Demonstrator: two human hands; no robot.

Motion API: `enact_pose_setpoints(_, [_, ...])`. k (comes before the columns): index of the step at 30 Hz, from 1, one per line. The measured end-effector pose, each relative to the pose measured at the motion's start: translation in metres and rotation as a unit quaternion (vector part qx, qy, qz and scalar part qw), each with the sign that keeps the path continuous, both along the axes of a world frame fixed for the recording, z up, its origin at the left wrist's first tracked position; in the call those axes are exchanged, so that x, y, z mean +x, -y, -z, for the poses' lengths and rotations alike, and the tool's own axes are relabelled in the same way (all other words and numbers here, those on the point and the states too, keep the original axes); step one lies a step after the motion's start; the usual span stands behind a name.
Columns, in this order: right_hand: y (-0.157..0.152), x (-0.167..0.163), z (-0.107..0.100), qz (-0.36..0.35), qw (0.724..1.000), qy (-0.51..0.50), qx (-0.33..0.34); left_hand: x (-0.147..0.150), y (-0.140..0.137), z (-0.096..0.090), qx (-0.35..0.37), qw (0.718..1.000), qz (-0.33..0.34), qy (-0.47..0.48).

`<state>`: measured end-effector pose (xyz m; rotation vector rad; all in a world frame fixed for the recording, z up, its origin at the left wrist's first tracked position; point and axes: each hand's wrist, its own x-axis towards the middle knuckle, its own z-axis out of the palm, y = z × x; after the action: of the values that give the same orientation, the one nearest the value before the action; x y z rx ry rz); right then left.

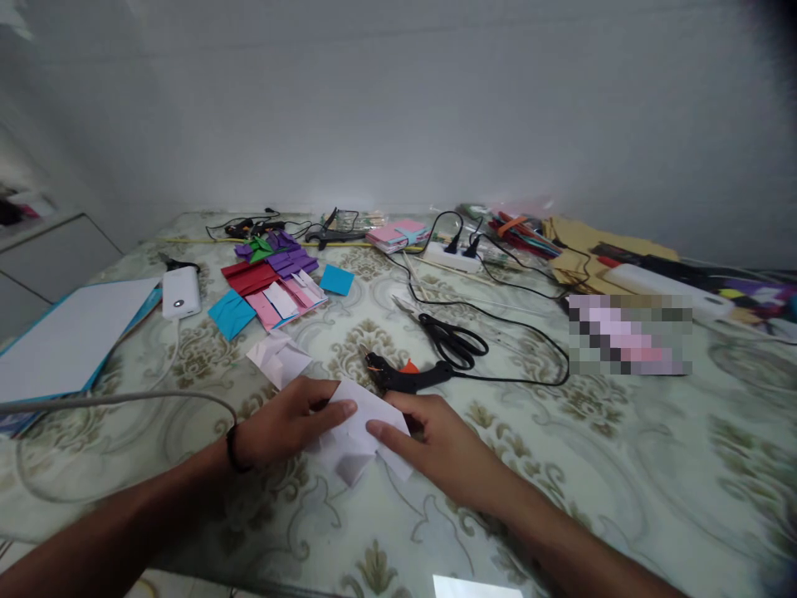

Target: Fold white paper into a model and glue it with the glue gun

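Note:
Between my two hands is a piece of folded white paper (364, 415), its lower part creased into flaps. My left hand (299, 419) pinches its left side, thumb on top and fingers behind it. On the right edge, my right hand (429, 432) grips it the same way, with the thumb near the middle. Another folded white paper (280, 359) lies just beyond my left hand. A black hot glue gun (411, 378) with an orange trigger rests beyond the paper, and black-handled scissors (452, 339) lie behind it.
Folded coloured papers (267, 286) and a blue square (337, 280) lie at the back left. A white power bank (180, 292) with a cable sits near a stack of sheets (75, 332). A power strip (453, 256) with black cords stands at the back, with yellow paper (591, 249) to its right.

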<state>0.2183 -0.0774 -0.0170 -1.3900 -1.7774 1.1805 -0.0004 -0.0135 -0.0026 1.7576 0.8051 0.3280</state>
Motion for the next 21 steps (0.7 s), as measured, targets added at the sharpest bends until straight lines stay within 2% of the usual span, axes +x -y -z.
enact_pose_setpoints(2, [-0.0007,0.0015,0.0010,0.015,1.000,-0.013,-0.001,-0.0008,-0.0010,-0.0011,-0.013,1.000,-0.003,0.024])
enact_pose_setpoints(5, [-0.0014,0.0031,0.0034,0.032,0.996,-0.073,-0.029,-0.0019,-0.0032,-0.0009,-0.021,0.997,0.027,0.071])
enact_pose_setpoints(7, [-0.0017,0.0032,0.0045,0.033,0.992,-0.113,-0.052,-0.0018,-0.0045,0.0009,-0.030,0.997,0.031,0.068])
enact_pose_setpoints(11, [-0.0016,0.0012,0.0034,0.021,0.990,-0.130,-0.053,-0.0007,-0.0046,0.0034,0.007,0.999,-0.034,0.016])
enact_pose_setpoints(15, [0.0000,-0.0003,0.0000,-0.019,0.994,-0.091,-0.061,-0.0011,-0.0022,0.0002,0.029,0.992,-0.112,0.043])
enact_pose_setpoints(18, [0.0017,0.0002,-0.0005,-0.026,0.994,-0.066,-0.083,-0.0022,0.0001,-0.0005,-0.008,0.986,-0.137,0.092])
enact_pose_setpoints(21, [0.0027,0.0002,0.0016,-0.029,0.993,-0.082,-0.076,-0.0019,0.0033,0.0028,-0.071,0.980,-0.120,0.143])
